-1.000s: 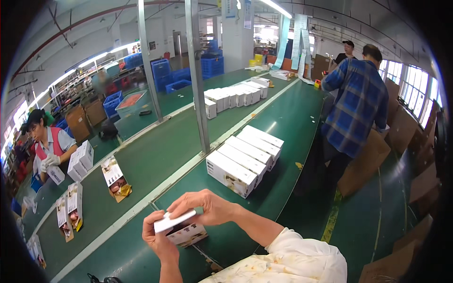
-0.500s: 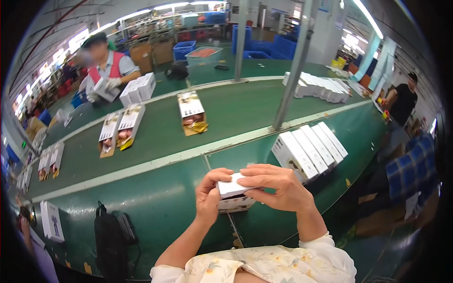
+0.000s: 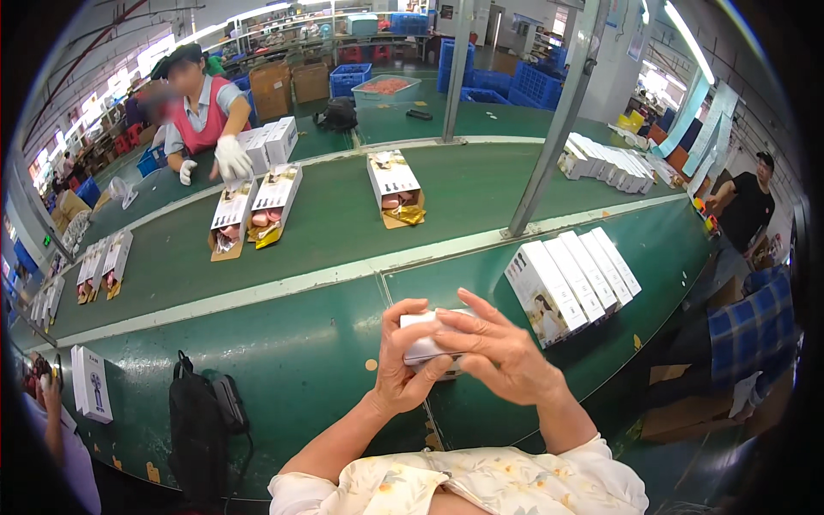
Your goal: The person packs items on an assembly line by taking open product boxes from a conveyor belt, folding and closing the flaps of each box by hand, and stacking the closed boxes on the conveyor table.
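Note:
A small white box (image 3: pixel 422 348) stands upright on the green bench in front of me, its end toward me and partly covered by my fingers. My left hand (image 3: pixel 403 360) wraps round its left side, the thumb at the near face. From the right, my right hand (image 3: pixel 506 359) grips the top end, the thumb low and some fingers across the top. Its index finger is raised. Whether the end flap is fully tucked in is hidden by the fingers.
To the right, several white boxes (image 3: pixel 562 287) stand in a row. Beyond a pale rail, the green belt (image 3: pixel 330 219) carries open boxes (image 3: pixel 395 184) with pink and gold contents. A metal post (image 3: pixel 549 137) rises there. A black bag (image 3: pixel 197 421) lies left; across the belt, a gloved co-worker (image 3: pixel 206 116) reaches toward a box.
My right hand's fingers have lifted and spread over the box top, while my left hand has closed further round its side. Across the belt, the co-worker's gloved hand has moved onto an open box.

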A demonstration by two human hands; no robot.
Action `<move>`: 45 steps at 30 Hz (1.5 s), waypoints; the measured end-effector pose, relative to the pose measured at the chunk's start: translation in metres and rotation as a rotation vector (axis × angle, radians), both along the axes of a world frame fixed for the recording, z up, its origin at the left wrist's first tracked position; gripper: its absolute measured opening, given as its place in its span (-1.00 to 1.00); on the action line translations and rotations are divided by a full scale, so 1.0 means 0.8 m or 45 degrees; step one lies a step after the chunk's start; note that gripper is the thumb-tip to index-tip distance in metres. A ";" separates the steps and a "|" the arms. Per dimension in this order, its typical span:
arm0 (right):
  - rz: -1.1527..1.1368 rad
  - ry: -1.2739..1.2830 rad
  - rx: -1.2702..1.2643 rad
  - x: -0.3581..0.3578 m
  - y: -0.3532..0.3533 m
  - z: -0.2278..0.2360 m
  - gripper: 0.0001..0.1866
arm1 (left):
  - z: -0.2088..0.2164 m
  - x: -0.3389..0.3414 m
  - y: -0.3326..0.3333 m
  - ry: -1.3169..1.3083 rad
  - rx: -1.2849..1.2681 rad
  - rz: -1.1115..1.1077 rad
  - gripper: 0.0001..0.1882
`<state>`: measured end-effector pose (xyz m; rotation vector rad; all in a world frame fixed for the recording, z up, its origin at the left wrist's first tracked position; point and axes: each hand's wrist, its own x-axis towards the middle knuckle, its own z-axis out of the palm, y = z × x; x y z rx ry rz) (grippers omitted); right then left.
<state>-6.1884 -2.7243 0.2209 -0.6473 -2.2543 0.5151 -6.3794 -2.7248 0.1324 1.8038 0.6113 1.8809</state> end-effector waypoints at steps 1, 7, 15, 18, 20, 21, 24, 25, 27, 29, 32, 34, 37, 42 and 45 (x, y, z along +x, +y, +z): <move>0.060 -0.108 -0.050 0.004 -0.003 -0.007 -0.48 | -0.001 -0.007 0.000 0.021 0.023 -0.006 -0.50; -0.246 0.559 -0.431 -0.026 -0.002 -0.046 0.10 | 0.012 -0.019 0.027 -0.427 -0.459 -0.211 -0.61; -0.967 -0.340 0.005 -0.048 0.027 -0.049 -0.18 | -0.060 -0.068 0.322 0.479 -0.543 0.836 -0.14; -1.112 -0.647 0.113 -0.063 0.023 -0.075 -0.16 | -0.066 -0.092 0.400 0.705 -0.742 0.815 -0.23; -1.145 -0.751 0.201 -0.069 0.012 -0.089 -0.20 | -0.052 -0.079 0.406 0.859 -0.840 0.858 -0.56; -1.184 -0.756 0.181 -0.073 0.008 -0.088 -0.20 | -0.047 -0.086 0.404 0.877 -0.803 0.887 -0.70; -1.291 -0.756 0.103 -0.076 0.001 -0.077 -0.23 | -0.036 -0.108 0.400 0.756 -0.710 0.934 -0.73; -1.340 -0.758 0.091 -0.069 0.003 -0.078 -0.23 | -0.024 -0.113 0.391 0.777 -0.678 0.903 -0.73; -1.343 -0.857 0.111 -0.060 0.013 -0.081 -0.17 | -0.011 -0.158 0.372 0.796 -0.494 0.875 -0.77; -1.423 -0.817 0.083 -0.042 0.024 -0.090 -0.17 | 0.013 -0.208 0.351 0.834 -0.319 0.850 -0.81; -1.582 -0.757 0.042 -0.022 0.051 -0.102 -0.19 | 0.061 -0.295 0.309 0.949 -0.195 0.660 -0.85; -1.707 -0.779 0.049 0.010 0.076 -0.108 -0.19 | 0.112 -0.316 0.246 1.077 -0.226 0.629 -0.82; -1.855 -0.790 0.058 0.050 0.105 -0.120 -0.18 | 0.175 -0.353 0.162 1.448 -0.127 0.576 -0.77; -1.175 -0.118 -0.065 -0.041 0.102 -0.076 0.12 | 0.227 -0.352 0.075 1.842 0.086 0.221 -0.78; -0.304 0.181 -0.389 -0.204 0.038 -0.052 0.12 | 0.219 -0.327 0.042 2.037 0.206 0.037 -0.76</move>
